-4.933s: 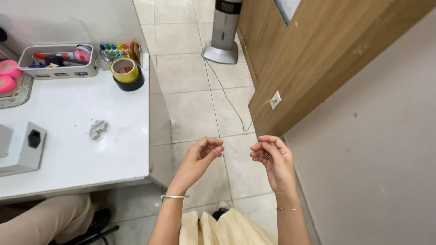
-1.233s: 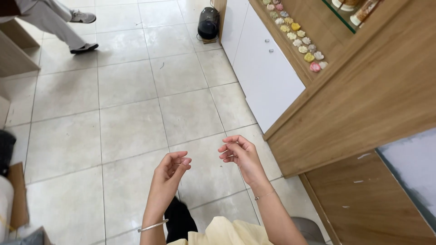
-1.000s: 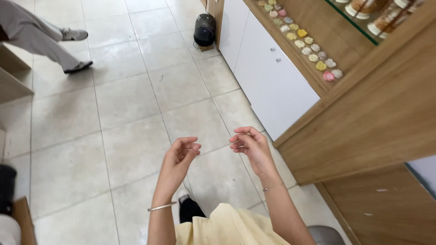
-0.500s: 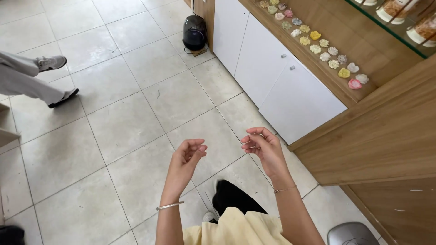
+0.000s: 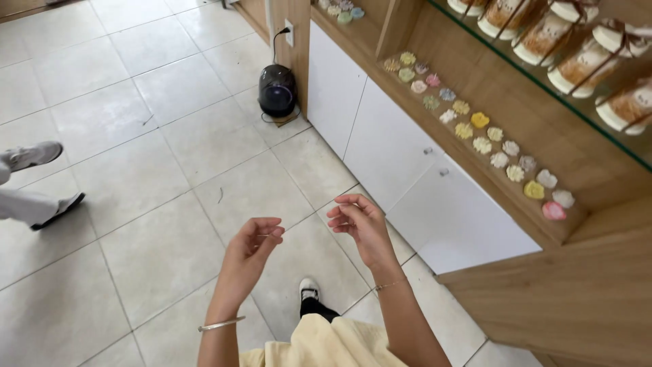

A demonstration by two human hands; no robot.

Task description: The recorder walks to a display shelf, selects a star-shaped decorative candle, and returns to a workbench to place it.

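Still, both hands are raised in front of the body at about the same height as half a second ago. The left hand (image 5: 250,246) has its fingers (image 5: 270,233) curled, thumb close to the forefinger, and the right hand (image 5: 360,221) is pinched in a similar way. If a fine thread or wire runs between them, it is too thin to see, so I cannot tell what they grip (perhaps nothing).

What changed is the view: the head has turned further to the right, and the person has stepped closer to the white cabinet (image 5: 394,160), while the hands kept their pose.

Below is a floor (image 5: 156,170) of pale tiles, with one dark shoe (image 5: 309,292) under the yellow garment. A wooden shelf (image 5: 489,173) carries small coloured flower-shaped pieces (image 5: 479,129). A round black appliance (image 5: 277,92) stands plugged in at the wall. Another person's shoes (image 5: 41,180) show at the left edge.
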